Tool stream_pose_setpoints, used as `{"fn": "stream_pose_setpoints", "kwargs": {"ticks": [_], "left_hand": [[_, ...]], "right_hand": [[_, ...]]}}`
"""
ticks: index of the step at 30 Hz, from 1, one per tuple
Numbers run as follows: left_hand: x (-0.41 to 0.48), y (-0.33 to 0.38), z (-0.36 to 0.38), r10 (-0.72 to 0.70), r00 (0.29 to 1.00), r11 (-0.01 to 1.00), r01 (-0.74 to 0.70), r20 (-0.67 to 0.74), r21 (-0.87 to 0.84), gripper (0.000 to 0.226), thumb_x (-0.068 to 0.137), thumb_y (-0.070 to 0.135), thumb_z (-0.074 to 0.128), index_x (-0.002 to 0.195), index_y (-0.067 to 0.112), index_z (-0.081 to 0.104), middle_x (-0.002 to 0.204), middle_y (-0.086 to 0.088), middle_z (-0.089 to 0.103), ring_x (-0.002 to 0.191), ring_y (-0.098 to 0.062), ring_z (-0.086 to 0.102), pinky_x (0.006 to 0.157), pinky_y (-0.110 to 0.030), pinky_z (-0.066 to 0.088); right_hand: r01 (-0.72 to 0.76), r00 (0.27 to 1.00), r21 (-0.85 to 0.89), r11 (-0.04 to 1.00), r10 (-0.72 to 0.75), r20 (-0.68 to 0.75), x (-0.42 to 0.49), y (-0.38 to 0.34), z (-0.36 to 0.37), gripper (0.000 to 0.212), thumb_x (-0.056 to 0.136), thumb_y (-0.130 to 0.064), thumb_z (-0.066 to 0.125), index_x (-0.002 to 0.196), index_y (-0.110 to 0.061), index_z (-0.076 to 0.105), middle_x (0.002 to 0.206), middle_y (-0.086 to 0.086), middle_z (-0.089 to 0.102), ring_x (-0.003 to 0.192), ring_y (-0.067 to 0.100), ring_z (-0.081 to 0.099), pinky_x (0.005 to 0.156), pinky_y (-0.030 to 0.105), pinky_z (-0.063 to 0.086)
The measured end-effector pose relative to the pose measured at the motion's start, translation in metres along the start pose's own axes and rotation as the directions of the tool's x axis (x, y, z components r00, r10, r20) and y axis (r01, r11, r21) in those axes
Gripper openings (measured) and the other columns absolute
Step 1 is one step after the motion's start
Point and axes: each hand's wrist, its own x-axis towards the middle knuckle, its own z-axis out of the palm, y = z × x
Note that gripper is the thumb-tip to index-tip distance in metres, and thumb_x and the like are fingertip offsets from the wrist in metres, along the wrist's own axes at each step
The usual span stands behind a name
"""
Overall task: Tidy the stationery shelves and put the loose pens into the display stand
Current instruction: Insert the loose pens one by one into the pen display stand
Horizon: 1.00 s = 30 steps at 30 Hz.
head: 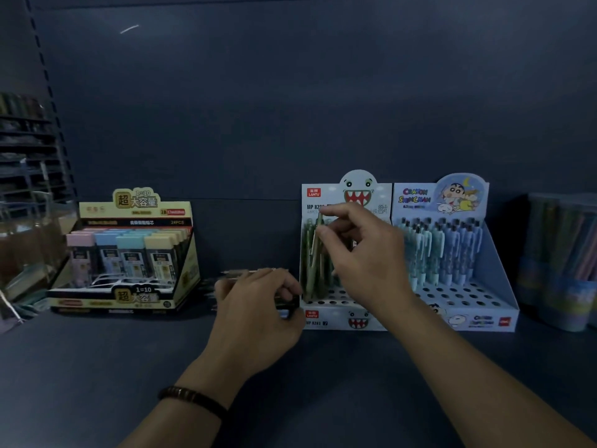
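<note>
A white display stand point(342, 318) with a toothy monster face stands at the middle of the dark shelf, green pens upright in its rear holes. My right hand point(365, 253) hovers over it, fingers pinched on a green pen point(316, 244) held nearly upright above the stand's left side. My left hand point(258, 305) rests just left of the stand, closed around a bundle of loose pens point(248, 271) whose tips stick out to the left.
A second stand point(468, 305) with a cartoon boy, full of blue pens, touches the monster stand on the right. Clear tubs point(562, 260) of pencils stand at far right. A yellow box point(129, 253) of lead cases sits at left, beside other racks.
</note>
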Motion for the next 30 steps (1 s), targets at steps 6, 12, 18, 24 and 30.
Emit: {"fn": "stream_pose_setpoints", "kwargs": {"ticks": [6, 12, 18, 24, 30], "left_hand": [[0.001, 0.001, -0.001, -0.019, 0.999, 1.000, 0.020, 0.038, -0.014, 0.028, 0.073, 0.040, 0.074, 0.095, 0.046, 0.059, 0.086, 0.029, 0.063, 0.091, 0.011, 0.056, 0.082, -0.030, 0.024], [0.007, -0.027, -0.008, -0.187, 0.978, 0.976, 0.175, -0.088, -0.128, 0.036, 0.079, 0.023, 0.073, 0.090, 0.056, 0.062, 0.094, 0.029, 0.065, 0.081, 0.010, 0.057, 0.084, -0.049, 0.053], [0.008, -0.039, -0.013, -0.228, 0.971, 0.973, 0.229, -0.075, 0.000, 0.052, 0.083, 0.010, 0.074, 0.085, 0.059, 0.058, 0.092, 0.025, 0.061, 0.093, -0.002, 0.059, 0.091, -0.047, 0.043], [0.002, -0.037, -0.017, -0.360, 0.933, 0.924, 0.352, 0.029, 0.150, 0.032, 0.089, 0.021, 0.072, 0.105, 0.048, 0.067, 0.117, 0.021, 0.058, 0.121, -0.024, 0.047, 0.100, -0.048, 0.024], [-0.001, -0.027, -0.021, -0.373, 0.922, 0.910, 0.342, 0.106, 0.232, 0.032, 0.089, 0.028, 0.067, 0.114, 0.048, 0.071, 0.130, 0.021, 0.062, 0.134, -0.029, 0.041, 0.103, -0.048, 0.028]], "right_hand": [[0.023, 0.996, -0.070, 0.997, -0.017, 0.083, -0.002, 0.002, 0.002, 0.019, 0.095, -0.023, 0.075, 0.114, -0.028, 0.075, 0.081, -0.019, 0.068, 0.084, 0.004, 0.068, 0.076, 0.030, 0.059], [0.015, 0.982, -0.140, 0.990, 0.011, 0.187, -0.006, 0.002, -0.003, 0.021, 0.099, -0.025, 0.069, 0.115, -0.038, 0.067, 0.067, -0.009, 0.062, 0.066, 0.008, 0.061, 0.063, 0.024, 0.049], [-0.014, 0.948, -0.183, 0.983, 0.072, 0.311, -0.013, 0.003, -0.006, 0.037, 0.102, -0.019, 0.058, 0.127, -0.047, 0.058, 0.058, 0.003, 0.057, 0.053, 0.016, 0.056, 0.059, 0.035, 0.052], [-0.048, 0.969, -0.119, 0.992, 0.075, 0.234, -0.020, 0.005, -0.008, 0.036, 0.103, -0.018, 0.061, 0.130, -0.041, 0.063, 0.065, -0.007, 0.058, 0.055, 0.011, 0.055, 0.059, 0.028, 0.050], [-0.117, 0.967, -0.068, 0.991, 0.129, 0.222, -0.024, 0.007, -0.012, 0.020, 0.100, -0.017, 0.065, 0.110, -0.035, 0.067, 0.066, 0.006, 0.058, 0.058, 0.017, 0.057, 0.061, 0.037, 0.053]]}}
